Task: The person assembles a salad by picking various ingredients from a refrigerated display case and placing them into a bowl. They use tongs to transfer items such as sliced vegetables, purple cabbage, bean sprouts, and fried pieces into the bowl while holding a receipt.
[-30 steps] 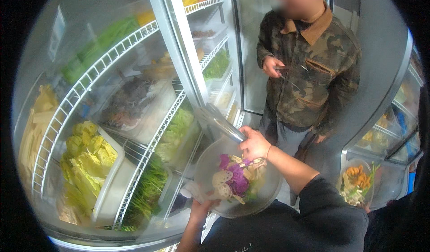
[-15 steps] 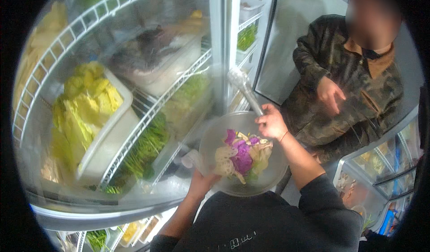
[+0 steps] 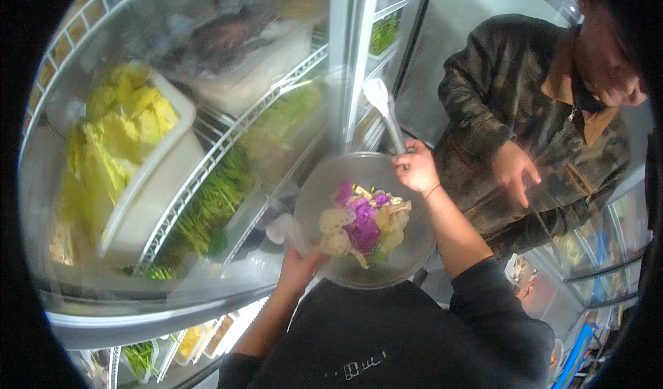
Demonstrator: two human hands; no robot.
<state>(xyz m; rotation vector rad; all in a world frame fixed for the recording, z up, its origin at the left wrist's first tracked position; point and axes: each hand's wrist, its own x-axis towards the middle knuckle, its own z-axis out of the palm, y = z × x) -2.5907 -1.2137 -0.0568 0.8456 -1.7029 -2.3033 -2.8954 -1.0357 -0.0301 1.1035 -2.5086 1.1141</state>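
Note:
A clear round bowl (image 3: 407, 264) is held level in front of my body. Inside it lie purple cabbage leaves (image 3: 364, 226), spotted lotus root slices (image 3: 336, 233) and pale green leaves (image 3: 392, 223). My left hand (image 3: 301, 270) is closed on the bowl's lower left side, its fingers partly hidden underneath. Wrapped around the metal tongs (image 3: 392, 123), my right hand (image 3: 418, 171) is at the bowl's upper right rim. The tongs point up and away, with nothing visible in their pale tips.
A glass-fronted fridge at left holds a white tub (image 3: 155, 182) of yellow-green leaves (image 3: 121, 133), a wire shelf (image 3: 238, 128) and green herbs (image 3: 217, 199). A person in a camouflage jacket (image 3: 511, 92) stands close at right, one hand (image 3: 516, 171) in front. More refrigerated shelves are behind.
The bowl, both hands and tongs have shifted slightly up and left in view. The tongs stand a little more upright. At right, the person's head has turned downward.

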